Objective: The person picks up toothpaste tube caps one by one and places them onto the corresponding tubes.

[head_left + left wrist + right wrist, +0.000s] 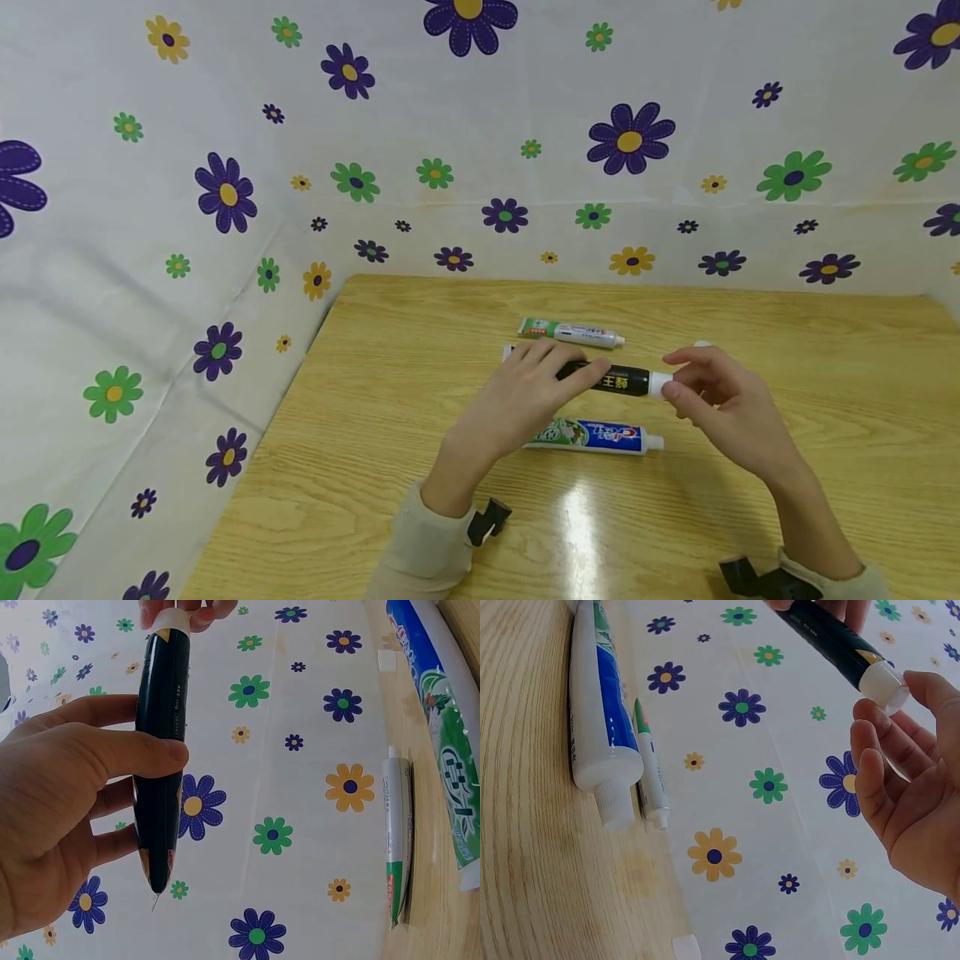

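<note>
My left hand grips a black toothpaste tube with gold lettering, its thumb across one side and fingers behind, as the left wrist view shows. The tube is held up over the table, lying nearly level in the head view. At its right end sits a white cap. My right hand pinches this cap between thumb and fingertips. Below the black tube lies a blue, green and white toothpaste tube, its left part hidden by my left hand. A smaller green and white toothpaste tube lies behind.
A small white piece lies on the wooden table, partly hidden behind my right hand in the head view. A white cloth with printed flowers stands along the table's back and left sides.
</note>
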{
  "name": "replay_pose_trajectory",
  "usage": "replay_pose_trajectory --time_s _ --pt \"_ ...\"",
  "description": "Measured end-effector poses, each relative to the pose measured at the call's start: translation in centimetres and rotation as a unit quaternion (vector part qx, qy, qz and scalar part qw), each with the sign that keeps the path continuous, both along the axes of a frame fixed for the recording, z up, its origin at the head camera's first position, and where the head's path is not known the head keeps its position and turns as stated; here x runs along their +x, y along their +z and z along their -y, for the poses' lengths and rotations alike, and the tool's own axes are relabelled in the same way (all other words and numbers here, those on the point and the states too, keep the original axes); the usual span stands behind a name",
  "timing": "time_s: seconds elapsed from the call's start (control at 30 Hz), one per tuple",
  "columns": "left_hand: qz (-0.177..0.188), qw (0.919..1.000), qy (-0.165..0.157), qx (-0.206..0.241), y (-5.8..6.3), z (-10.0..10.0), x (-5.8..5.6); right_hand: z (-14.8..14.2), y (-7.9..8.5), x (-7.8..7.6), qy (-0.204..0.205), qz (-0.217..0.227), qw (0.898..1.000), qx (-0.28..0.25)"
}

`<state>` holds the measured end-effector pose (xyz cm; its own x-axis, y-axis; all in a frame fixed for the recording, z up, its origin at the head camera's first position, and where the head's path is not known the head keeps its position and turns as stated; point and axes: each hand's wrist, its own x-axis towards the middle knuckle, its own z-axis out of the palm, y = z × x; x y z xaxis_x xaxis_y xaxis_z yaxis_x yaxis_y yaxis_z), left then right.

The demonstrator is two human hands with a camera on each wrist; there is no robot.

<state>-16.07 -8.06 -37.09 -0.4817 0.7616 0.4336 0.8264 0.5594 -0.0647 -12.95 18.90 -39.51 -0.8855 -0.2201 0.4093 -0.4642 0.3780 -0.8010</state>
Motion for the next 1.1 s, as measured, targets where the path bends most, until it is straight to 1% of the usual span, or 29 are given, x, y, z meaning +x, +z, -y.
replay_pose_trajectory --time_s 0.17,0.37,0.47,0.6,0.7,0.83,1.0,1.1 --pt "-0.009 1.0 0.0 -0.001 -0.01 -0.1 -0.01 0.08 0.08 -0.01 -0.002 0.011 1.0 -0.007" --pt "-0.004 0.9999 -0.001 0.01 -0.11 -0.04 -0.08 0.11 0.25 -0.07 0.006 0.024 1.0 -0.01" --pt "-0.003 0.9999 0.004 0.013 -0.11 0.07 -0.16 -0.08 0.27 -0.08 0.013 0.028 0.999 -0.011" --pt "-0.003 0.9999 0.012 0.012 -0.03 0.26 -0.19 -0.47 0.29 -0.08 0.021 0.015 1.0 -0.016" --pt "-0.002 0.9999 0.012 0.012 0.03 0.33 -0.2 -0.65 0.31 -0.02 0.018 0.003 1.0 -0.007" --pt "0.001 0.9999 0.009 0.011 0.11 0.36 -0.17 -0.63 0.33 0.09 0.013 -0.004 1.0 0.023" --pt "0.006 0.9999 0.007 0.005 0.19 0.32 -0.02 -0.24 0.28 0.13 0.024 -0.022 0.999 0.029" --pt "0.002 1.0 0.006 0.002 0.21 0.3 0.06 -0.02 0.22 0.14 0.029 -0.035 0.998 0.03"
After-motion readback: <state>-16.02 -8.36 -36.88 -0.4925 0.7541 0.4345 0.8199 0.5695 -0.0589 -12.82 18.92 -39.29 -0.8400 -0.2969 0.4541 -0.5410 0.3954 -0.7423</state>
